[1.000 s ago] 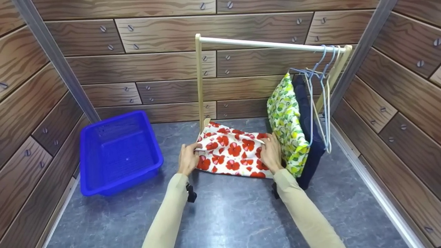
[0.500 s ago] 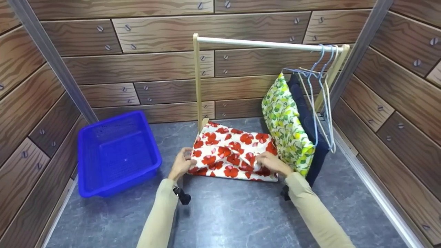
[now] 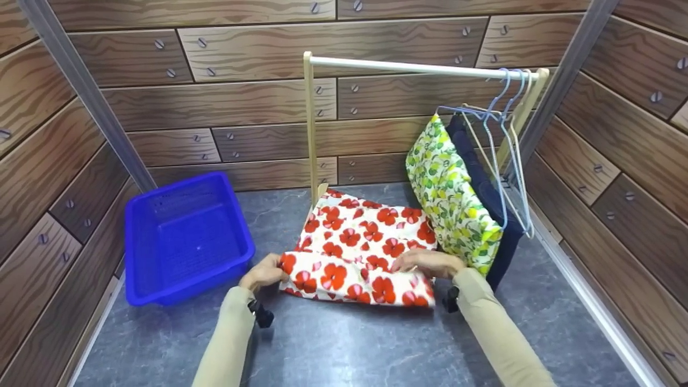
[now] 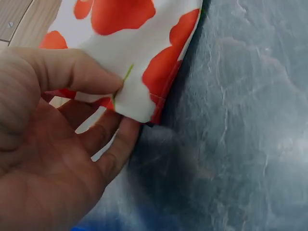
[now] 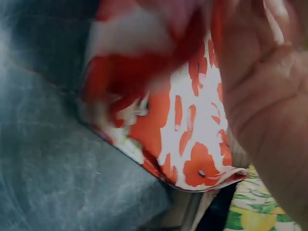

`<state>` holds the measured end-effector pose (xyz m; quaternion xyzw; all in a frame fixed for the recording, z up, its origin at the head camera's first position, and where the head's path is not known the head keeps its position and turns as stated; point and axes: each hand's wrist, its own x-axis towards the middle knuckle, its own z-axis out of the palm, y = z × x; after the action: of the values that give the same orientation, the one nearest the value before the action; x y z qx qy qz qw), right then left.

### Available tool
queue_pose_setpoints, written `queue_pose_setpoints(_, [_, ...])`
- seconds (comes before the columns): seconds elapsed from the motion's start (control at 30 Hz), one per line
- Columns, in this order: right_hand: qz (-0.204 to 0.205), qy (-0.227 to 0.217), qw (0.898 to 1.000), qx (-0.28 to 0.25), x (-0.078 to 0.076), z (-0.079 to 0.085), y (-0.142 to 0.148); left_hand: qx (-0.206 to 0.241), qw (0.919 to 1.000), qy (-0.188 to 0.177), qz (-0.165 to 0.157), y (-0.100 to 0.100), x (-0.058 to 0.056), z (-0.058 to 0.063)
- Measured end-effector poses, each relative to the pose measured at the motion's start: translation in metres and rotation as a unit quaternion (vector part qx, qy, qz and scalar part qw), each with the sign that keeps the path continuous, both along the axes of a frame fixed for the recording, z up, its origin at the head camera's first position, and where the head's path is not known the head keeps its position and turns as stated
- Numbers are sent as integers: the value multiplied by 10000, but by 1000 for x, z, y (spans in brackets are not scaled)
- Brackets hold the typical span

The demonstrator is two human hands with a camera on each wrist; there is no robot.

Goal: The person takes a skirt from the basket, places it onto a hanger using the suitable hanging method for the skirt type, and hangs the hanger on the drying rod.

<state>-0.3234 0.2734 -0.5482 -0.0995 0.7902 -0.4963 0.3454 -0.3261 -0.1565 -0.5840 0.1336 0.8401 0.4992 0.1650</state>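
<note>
A white cloth with red flowers [image 3: 371, 231] lies spread on the grey floor, its near part lifted and folded over toward me. My left hand [image 3: 264, 272] pinches the near left corner of this cloth; in the left wrist view the thumb [image 4: 91, 74] lies on top and the fingers beneath. On the near right part, my right hand [image 3: 427, 262] reaches across from the right, fingertips at the fold. In the right wrist view the cloth [image 5: 192, 120] is partly blurred beside the palm, and I cannot tell whether the fingers grip it.
A blue plastic basket [image 3: 188, 236] stands on the left. Behind the cloth rises a clothes rack [image 3: 398, 65]; hangers [image 3: 508, 140] hang at its right end. A lemon-print cloth [image 3: 454, 199] and a dark navy cloth [image 3: 508, 252] hang there, close to my right hand.
Both hands have come back toward me, the left also moving left. The near part of the flowered cloth has been drawn forward, and the lemon-print cloth's lower end has shifted right.
</note>
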Motion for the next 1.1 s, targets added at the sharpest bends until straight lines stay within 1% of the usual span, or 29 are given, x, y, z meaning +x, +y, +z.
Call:
queue_pose_setpoints(0.03, [-19, 100, 9999, 35, 0, -2, 0, -128, 9998, 103, -150, 0, 1, 1])
queue_pose_setpoints(0.07, [15, 329, 9994, 105, 0, -5, 0, -262, 9991, 176, -282, 0, 2, 2])
queue_pose_setpoints(0.1, [31, 578, 9980, 263, 1, -8, -1, -366, 9983, 163, -416, 1, 2, 4])
queue_pose_setpoints(0.17, [103, 1126, 9905, 786, 1, -13, -3, -615, 9959, 135, -642, 4, 3, 8])
queue_pose_setpoints(0.2, [203, 1328, 9854, 1044, 2, -14, -4, -740, 9944, 146, -740, 6, 3, 10])
queue_pose_setpoints(0.27, [400, 1419, 9775, 1511, 4, -17, -7, -938, 9920, 269, -801, 10, 3, 13])
queue_pose_setpoints(0.33, [568, 1284, 9726, 1853, 6, -18, -10, -1039, 9902, 599, -710, 15, 2, 14])
queue_pose_setpoints(0.4, [682, 1189, 9672, 2140, 6, -17, -14, -1052, 9886, 957, -503, 19, 1, 13])
queue_pose_setpoints(0.47, [705, 1317, 9585, 2426, 4, -17, -17, -955, 9871, 1259, -242, 22, -2, 12])
queue_pose_setpoints(0.5, [684, 1398, 9545, 2543, 2, -17, -18, -868, 9866, 1379, -128, 23, -3, 11])
queue_pose_setpoints(0.57, [656, 1581, 9466, 2733, 0, -19, -19, -580, 9870, 1500, 18, 25, -5, 9])
queue_pose_setpoints(0.67, [559, 1738, 9406, 2861, -6, -20, -21, 72, 9860, 1665, 64, 24, -7, 8])
queue_pose_setpoints(0.73, [518, 1775, 9397, 2876, -10, -20, -23, 349, 9860, 1630, -87, 22, -7, 9])
queue_pose_setpoints(0.77, [496, 1763, 9398, 2885, -11, -21, -24, 387, 9873, 1524, -210, 20, -6, 10])
queue_pose_setpoints(0.8, [478, 1743, 9407, 2871, -12, -21, -24, 274, 9887, 1436, -332, 18, -4, 10])
queue_pose_setpoints(0.87, [469, 1707, 9412, 2877, -13, -21, -23, -139, 9911, 1201, -556, 15, -1, 11])
queue_pose_setpoints(0.97, [429, 1646, 9446, 2807, -12, -22, -20, -904, 9881, 934, -827, 15, 4, 12])
queue_pose_setpoints(1.0, [403, 1622, 9469, 2747, -12, -23, -19, -1095, 9857, 921, -888, 15, 4, 13])
queue_pose_setpoints(1.1, [303, 1528, 9546, 2539, -9, -23, -17, -1260, 9833, 727, -1096, 15, 5, 16])
